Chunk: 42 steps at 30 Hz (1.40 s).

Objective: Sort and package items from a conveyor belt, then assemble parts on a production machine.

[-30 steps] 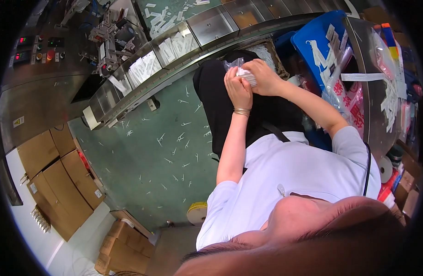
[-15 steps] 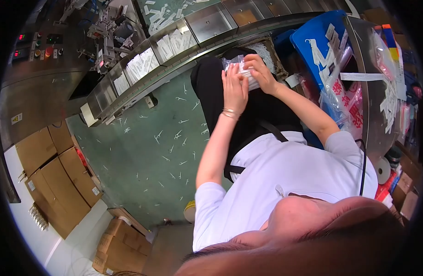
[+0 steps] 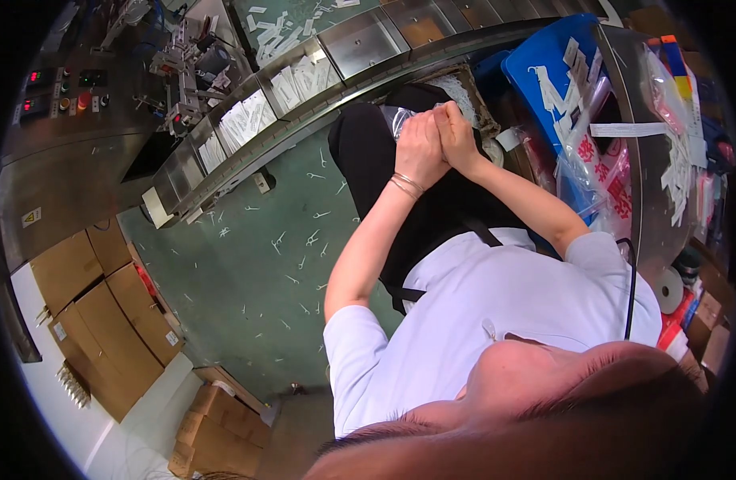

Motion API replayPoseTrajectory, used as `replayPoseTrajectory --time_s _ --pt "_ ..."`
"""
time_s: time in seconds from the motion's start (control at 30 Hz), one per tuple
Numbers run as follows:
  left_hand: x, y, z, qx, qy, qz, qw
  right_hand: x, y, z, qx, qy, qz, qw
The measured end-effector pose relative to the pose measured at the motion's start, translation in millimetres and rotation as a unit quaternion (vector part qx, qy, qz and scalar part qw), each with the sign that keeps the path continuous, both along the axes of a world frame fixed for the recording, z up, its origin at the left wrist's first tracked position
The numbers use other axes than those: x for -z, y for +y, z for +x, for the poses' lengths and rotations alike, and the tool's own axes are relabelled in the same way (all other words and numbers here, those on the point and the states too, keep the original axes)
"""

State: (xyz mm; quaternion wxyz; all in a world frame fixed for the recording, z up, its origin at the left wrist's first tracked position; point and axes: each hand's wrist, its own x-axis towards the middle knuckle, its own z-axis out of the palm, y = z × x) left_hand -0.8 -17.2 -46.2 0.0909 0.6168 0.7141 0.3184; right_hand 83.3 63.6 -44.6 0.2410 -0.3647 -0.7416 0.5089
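Above my lap, my left hand (image 3: pixel 420 150) and my right hand (image 3: pixel 457 142) are pressed together, fingers closed around a clear plastic bag (image 3: pixel 397 118). Only the bag's shiny end sticks out past my left fingers, over my dark trousers. Whatever the bag contains is covered by my palms at this moment. My left wrist wears thin bangles.
A metal trough line (image 3: pixel 364 50) with white slips in its compartments runs ahead. To the right stands a blue bin (image 3: pixel 518 67) beside a metal table (image 3: pixel 654 216). Small pale plastic pieces (image 3: pixel 312 238) litter the green floor. Cardboard boxes (image 3: pixel 116 340) stand lower left.
My hands, which had fingers spread over a bag of white flat pieces, have closed together around it. The white pieces are hidden now. My left elbow has swung slightly outward.
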Motion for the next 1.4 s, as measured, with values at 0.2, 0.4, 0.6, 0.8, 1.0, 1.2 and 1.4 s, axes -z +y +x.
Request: replayPoseTrajectory --time_s 0.2,0.4,0.6,0.8,1.0,1.2,1.4 --pt "15.2 -9.5 5.8 -0.076 0.056 0.019 0.995 7.7 -13.1 13.1 -0.131 0.031 0.111 0.985" --pt "-11.8 -34.4 3.5 -0.055 -0.002 0.043 0.998 -28.8 3.8 21.4 -0.209 -0.054 0.263 0.940" --pt "-30.2 -58.1 -17.6 -0.131 -0.107 0.144 0.975 -61.2 46.8 -77.1 -0.122 0.089 -0.004 0.988" --pt "24.1 -63.6 -35.7 -0.392 -0.244 0.157 0.873 -8.8 16.1 -257.8 -0.190 -0.132 -0.319 0.919" --pt "22.9 -62.1 -40.2 -0.427 -0.296 0.175 0.836 53.1 -12.9 -324.7 0.094 -0.449 -0.012 0.888" --pt "16.2 -50.0 -45.7 -0.398 -0.317 0.190 0.839 113.9 17.2 -332.3 0.016 -0.304 -0.177 0.936" --pt "19.3 -62.6 -45.3 -0.414 -0.338 0.203 0.821 74.3 -14.3 -321.9 -0.087 -0.288 -0.287 0.910"
